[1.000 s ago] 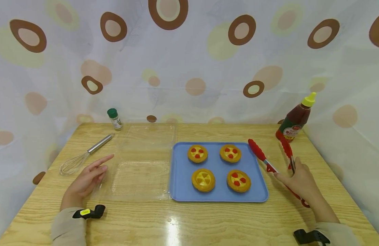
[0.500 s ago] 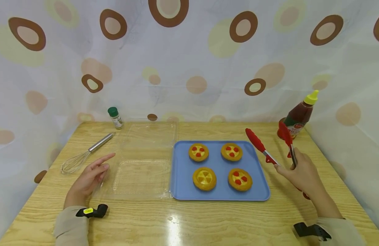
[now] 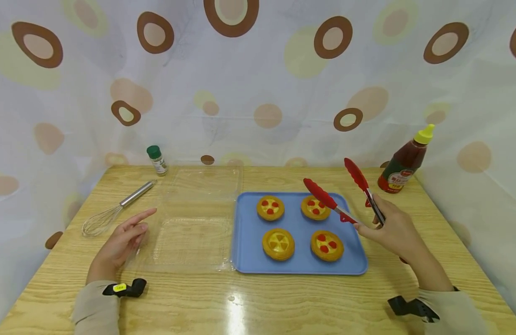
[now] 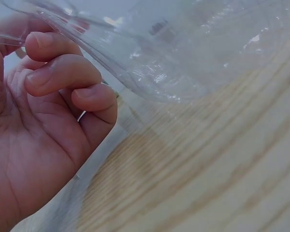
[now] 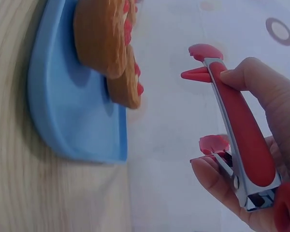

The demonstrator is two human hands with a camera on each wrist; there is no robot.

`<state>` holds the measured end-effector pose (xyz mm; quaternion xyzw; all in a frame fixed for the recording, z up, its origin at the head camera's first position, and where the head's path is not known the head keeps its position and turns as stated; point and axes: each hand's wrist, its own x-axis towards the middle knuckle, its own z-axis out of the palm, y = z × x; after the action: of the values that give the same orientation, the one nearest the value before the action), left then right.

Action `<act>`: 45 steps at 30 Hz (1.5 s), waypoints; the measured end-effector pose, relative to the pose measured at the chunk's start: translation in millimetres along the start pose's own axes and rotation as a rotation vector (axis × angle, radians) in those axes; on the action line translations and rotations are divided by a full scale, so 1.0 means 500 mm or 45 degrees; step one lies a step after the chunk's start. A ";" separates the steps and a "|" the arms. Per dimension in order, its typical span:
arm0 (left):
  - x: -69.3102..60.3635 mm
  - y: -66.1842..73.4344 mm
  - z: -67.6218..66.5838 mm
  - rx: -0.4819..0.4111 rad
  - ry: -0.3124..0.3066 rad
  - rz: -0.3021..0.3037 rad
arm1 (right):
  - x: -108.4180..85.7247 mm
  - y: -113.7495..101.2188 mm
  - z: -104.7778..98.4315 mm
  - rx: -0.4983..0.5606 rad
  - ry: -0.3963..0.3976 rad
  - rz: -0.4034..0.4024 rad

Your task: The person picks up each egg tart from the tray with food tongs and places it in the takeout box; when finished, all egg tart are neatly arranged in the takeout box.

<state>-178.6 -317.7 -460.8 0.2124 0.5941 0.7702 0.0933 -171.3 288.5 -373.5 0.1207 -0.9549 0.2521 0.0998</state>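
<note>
My left hand [image 3: 121,242] is at the left rim of a clear plastic clamshell box [image 3: 191,242], whose lid is laid back. The thumb and index finger hold its edge, and the other fingers curl beside it in the left wrist view [image 4: 63,82]. My right hand [image 3: 393,230] grips red-tipped metal tongs [image 3: 360,179], raised over the right side of a blue tray [image 3: 300,267]. The tong arms are spread apart with nothing between them. On the tray sit several tarts [image 3: 327,245], most topped with red pieces; the back right one is partly covered by a tong tip.
A whisk [image 3: 120,209] lies left of the box. Behind it stands a small green-capped seasoning jar [image 3: 157,160]. At the back right is a sauce bottle [image 3: 404,163] with a yellow cap. A patterned curtain [image 3: 258,83] hangs along the back of the wooden table [image 3: 191,302].
My right hand has lifted the tongs and brought them leftward, away from the sauce bottle to above the tray's right side. My left hand stays at the box's edge.
</note>
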 end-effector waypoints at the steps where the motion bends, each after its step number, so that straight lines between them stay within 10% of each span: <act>1: 0.000 0.001 0.001 0.003 0.006 -0.001 | 0.002 -0.006 0.001 -0.001 -0.006 -0.014; 45: -0.002 -0.002 0.000 0.013 0.015 -0.007 | 0.118 -0.123 0.069 -0.040 -0.574 -0.323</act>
<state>-177.9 -317.9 -461.7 0.2069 0.5992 0.7680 0.0907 -214.8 208.7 -360.1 0.2910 -0.9341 0.1893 -0.0828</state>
